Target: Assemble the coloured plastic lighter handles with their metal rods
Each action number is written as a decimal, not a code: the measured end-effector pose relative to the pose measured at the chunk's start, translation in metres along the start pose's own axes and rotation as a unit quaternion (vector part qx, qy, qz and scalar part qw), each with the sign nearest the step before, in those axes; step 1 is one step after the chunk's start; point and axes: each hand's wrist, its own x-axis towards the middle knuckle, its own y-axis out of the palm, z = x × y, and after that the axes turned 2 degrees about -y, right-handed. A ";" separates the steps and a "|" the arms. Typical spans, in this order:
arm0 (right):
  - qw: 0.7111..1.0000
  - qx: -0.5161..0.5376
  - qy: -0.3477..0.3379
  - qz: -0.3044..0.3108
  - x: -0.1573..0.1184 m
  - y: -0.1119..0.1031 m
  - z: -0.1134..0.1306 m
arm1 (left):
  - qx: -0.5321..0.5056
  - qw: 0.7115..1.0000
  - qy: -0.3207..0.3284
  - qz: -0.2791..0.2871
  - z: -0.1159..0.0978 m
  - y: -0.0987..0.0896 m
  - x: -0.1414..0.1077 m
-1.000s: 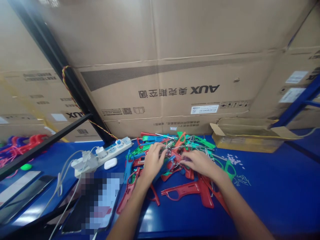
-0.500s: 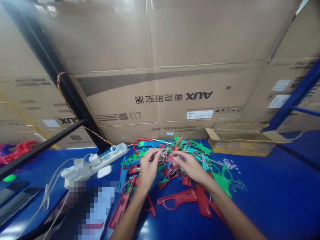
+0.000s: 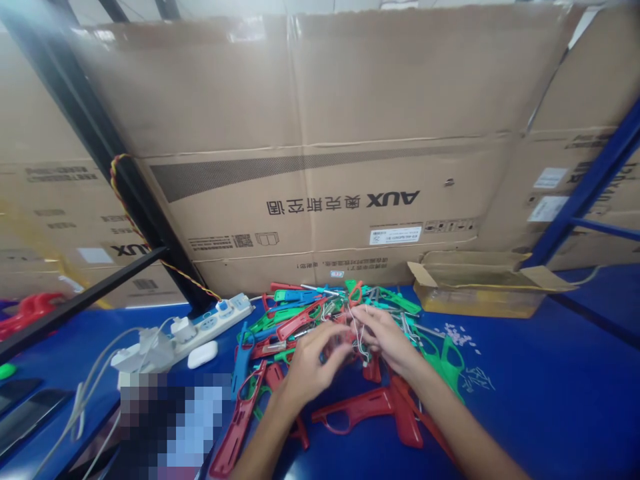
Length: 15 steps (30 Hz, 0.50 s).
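My right hand [image 3: 391,341] has its fingers pinched together over the pile, with thin white wires [image 3: 361,348] hanging from them. Close on its left, my left hand [image 3: 314,361] is curled, thumb and fingers nearly meeting; what they hold, if anything, is hidden. Below and around both hands lie lighter casings shaped like pistols. A red casing [image 3: 357,408] rests in front of my hands, a green casing [image 3: 447,363] lies to the right, and a blue casing [image 3: 243,363] is on the left side of the heap.
An open cardboard box [image 3: 480,293] stands at the back right. Small pale pieces [image 3: 457,333] and thin metal bits [image 3: 479,379] are scattered before it. To the left are a power strip [image 3: 210,323] with plugs and a white case [image 3: 203,355]. A large carton [image 3: 310,173] stands behind.
White wires now dangle from my right hand's fingers. My left hand has come lower and toward the right, its fingers more curled. The view has tilted up slightly.
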 end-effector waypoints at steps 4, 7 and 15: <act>0.999 -0.001 0.006 0.041 -0.003 0.001 0.003 | 0.064 0.996 -0.046 -0.039 0.020 -0.003 0.004; 0.996 0.005 0.027 0.083 -0.005 0.002 0.006 | 0.095 0.994 -0.044 -0.021 0.032 0.000 0.004; 0.975 0.015 0.080 0.205 -0.014 0.002 0.010 | 0.112 0.993 0.008 0.022 0.033 0.014 0.001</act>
